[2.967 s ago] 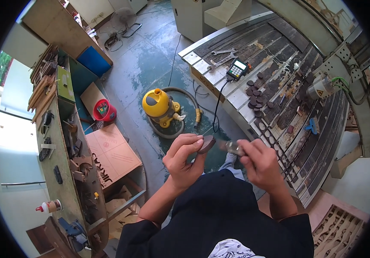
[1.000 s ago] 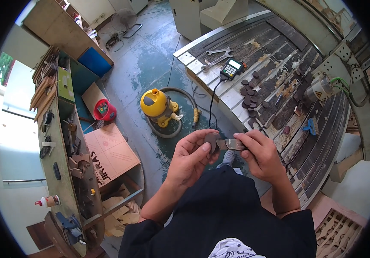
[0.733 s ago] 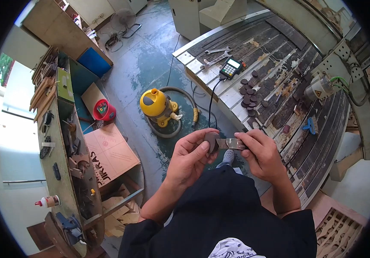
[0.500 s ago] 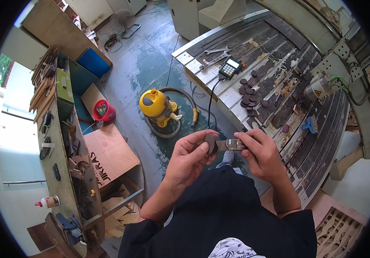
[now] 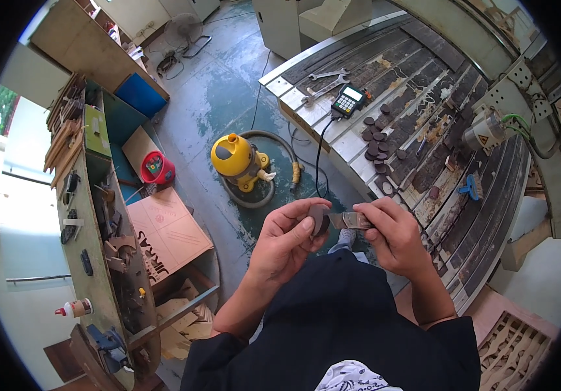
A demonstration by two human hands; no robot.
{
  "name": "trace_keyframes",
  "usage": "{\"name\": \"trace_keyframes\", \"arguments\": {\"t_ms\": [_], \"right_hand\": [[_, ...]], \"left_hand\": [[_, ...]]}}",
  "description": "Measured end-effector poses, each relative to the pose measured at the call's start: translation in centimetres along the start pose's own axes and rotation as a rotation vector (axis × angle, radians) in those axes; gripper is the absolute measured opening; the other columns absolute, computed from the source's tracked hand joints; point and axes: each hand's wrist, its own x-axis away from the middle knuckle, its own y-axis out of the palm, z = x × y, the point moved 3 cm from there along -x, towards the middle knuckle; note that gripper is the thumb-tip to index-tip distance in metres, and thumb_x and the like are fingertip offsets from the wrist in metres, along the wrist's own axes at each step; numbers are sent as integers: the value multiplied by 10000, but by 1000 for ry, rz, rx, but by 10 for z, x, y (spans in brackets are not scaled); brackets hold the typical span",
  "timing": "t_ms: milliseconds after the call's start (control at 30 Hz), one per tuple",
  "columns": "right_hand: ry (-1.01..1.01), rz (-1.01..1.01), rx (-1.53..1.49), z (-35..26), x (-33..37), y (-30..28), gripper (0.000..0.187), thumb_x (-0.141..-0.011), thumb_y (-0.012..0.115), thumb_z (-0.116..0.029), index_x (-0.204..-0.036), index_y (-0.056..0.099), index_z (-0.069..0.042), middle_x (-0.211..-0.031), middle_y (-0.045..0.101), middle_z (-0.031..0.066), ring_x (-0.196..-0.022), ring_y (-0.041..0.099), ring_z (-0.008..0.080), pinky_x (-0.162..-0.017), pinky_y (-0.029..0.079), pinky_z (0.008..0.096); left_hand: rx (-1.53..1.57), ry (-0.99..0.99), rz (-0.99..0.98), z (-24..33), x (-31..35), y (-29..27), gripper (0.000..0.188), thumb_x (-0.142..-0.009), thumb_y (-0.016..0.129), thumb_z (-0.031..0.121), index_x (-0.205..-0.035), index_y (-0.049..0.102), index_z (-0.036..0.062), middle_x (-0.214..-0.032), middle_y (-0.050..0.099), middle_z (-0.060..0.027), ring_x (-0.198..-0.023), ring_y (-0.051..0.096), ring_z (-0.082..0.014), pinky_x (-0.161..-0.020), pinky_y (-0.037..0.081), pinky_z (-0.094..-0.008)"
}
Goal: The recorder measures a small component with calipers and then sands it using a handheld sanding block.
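Between the thumb and fingers of my left hand is a dark brown round disc, tilted with its flat face partly toward me. My right hand grips a utility knife by its metal handle. The knife's blade points left and meets the right edge of the disc, or lies very close to it. Both hands are in front of my body, above the floor. Several similar discs lie in a loose cluster on the slotted machine table to the right.
On the machine table are wrenches, a handheld controller and a blue brush. A spindle hangs at the right. A yellow vacuum cleaner with its hose stands ahead on the floor. Left are a cluttered bench and red bucket.
The right hand and knife have shifted very slightly left along the disc's edge. The left hand still holds the disc in nearly the same place.
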Motion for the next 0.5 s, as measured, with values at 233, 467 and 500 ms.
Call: {"name": "trace_keyframes", "arguments": {"t_ms": [233,467,500], "right_hand": [[41,23,-3,9,1,0,308,-844,650,-38,-1141,609,32,-912,601,159,-754,615,323,-662,497,394],[-12,-15,62,4,-3,-4,333,-813,692,-67,-1128,630,21,-897,609,151,-756,616,316,-660,496,394],[-12,-16,61,4,-4,-5,333,-813,692,-67,-1128,630,21,-897,609,151,-756,616,316,-660,496,394]], "left_hand": [[-46,21,58,2,0,4,339,-939,640,100,-1233,573,-56,-950,620,-66,-765,538,-116,-652,425,-241],[-211,102,89,5,-2,6,350,-914,637,63,-1235,565,-59,-934,630,-68,-741,522,-106,-636,412,-236],[-259,116,123,6,-1,8,332,-912,644,40,-1224,583,-56,-953,640,-62,-756,535,-83,-645,422,-217]]}}
